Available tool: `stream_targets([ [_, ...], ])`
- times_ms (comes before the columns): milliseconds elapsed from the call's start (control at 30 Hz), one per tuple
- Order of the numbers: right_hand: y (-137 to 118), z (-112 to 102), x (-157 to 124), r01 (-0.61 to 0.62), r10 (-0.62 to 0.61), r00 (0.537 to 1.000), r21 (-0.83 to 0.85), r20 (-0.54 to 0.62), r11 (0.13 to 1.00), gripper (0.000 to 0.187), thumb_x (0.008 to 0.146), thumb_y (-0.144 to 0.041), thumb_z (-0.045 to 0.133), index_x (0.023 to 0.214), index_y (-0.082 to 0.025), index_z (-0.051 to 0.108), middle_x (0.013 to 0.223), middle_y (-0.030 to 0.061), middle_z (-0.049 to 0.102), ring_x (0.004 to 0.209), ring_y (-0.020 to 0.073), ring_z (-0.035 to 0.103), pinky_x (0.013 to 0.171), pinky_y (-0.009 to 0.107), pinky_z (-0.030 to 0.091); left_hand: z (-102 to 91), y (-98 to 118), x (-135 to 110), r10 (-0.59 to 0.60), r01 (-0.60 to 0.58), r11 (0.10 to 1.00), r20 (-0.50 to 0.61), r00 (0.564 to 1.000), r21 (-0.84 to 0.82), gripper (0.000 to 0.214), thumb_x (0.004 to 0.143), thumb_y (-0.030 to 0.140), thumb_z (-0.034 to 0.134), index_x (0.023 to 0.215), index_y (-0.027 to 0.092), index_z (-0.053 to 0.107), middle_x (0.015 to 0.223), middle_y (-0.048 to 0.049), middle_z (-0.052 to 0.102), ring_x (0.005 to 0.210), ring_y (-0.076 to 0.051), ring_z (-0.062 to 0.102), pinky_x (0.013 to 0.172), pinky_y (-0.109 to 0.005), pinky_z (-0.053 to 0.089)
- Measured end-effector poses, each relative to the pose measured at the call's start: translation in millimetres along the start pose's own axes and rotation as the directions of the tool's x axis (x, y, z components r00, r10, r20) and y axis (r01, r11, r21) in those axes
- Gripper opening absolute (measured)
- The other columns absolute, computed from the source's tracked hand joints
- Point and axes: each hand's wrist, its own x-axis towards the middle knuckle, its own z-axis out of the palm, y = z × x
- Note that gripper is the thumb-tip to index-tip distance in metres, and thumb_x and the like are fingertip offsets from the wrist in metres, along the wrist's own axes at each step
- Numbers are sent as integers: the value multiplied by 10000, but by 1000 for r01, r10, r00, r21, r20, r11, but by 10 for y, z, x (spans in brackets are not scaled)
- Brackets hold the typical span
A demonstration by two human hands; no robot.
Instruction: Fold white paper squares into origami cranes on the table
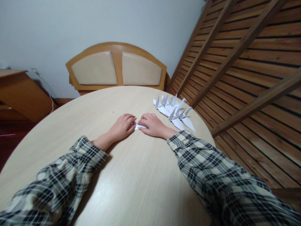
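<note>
A small piece of folded white paper point(137, 127) lies on the tabletop, mostly covered by my two hands. My left hand point(122, 126) has its fingers curled at the paper's left end, thumb along the near side. From the other side, my right hand point(152, 125) pinches the paper's right part, its fingertips almost meeting those of the left. Only a narrow white strip shows between the hands, so the shape of the fold cannot be made out. Several white origami cranes point(174, 111) stand grouped beyond my right wrist.
The round, pale wooden table point(131, 185) fills the lower view. Past its far edge stands a headboard point(119, 64) with two cream panels against the wall. A slatted wooden partition point(246, 78) rises at right. At left is a brown desk point(23, 91) with a white cable.
</note>
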Motion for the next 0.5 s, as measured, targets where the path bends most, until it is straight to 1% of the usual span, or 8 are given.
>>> stream_targets([
  [100,2,-10,0,13,-13,1000,-6,13,1000,249,911,-361,567,1052,-179,662,1042,83,594,1015,228,487,867,355,320,-15,7,4,17,-18,995,-9,1000,-96,139,892,229,503,958,164,607,1165,-138,619,1112,-258,548,980,-461,450],
  [233,19,-9,2,24,-24,999,-3,32,1000,251,897,-351,588,1076,-189,657,1057,79,595,1016,227,485,867,355,327,-52,22,9,-5,9,982,22,1000,-186,144,861,193,504,954,166,611,984,-102,647,961,-232,577,885,-424,485],
  [333,32,-3,3,19,-19,999,6,36,1000,241,902,-354,590,1064,-191,664,1057,77,598,1015,224,487,865,351,331,-76,44,13,-50,58,977,43,998,-207,138,855,205,501,936,168,607,916,-88,640,882,-224,574,827,-408,493],
  [500,43,4,2,15,-15,999,19,34,1000,257,907,-373,593,1074,-195,671,1055,79,600,1016,222,487,866,348,329,-81,62,19,-66,74,977,47,997,-199,147,860,202,490,932,165,614,927,-91,640,896,-225,568,840,-401,484],
])
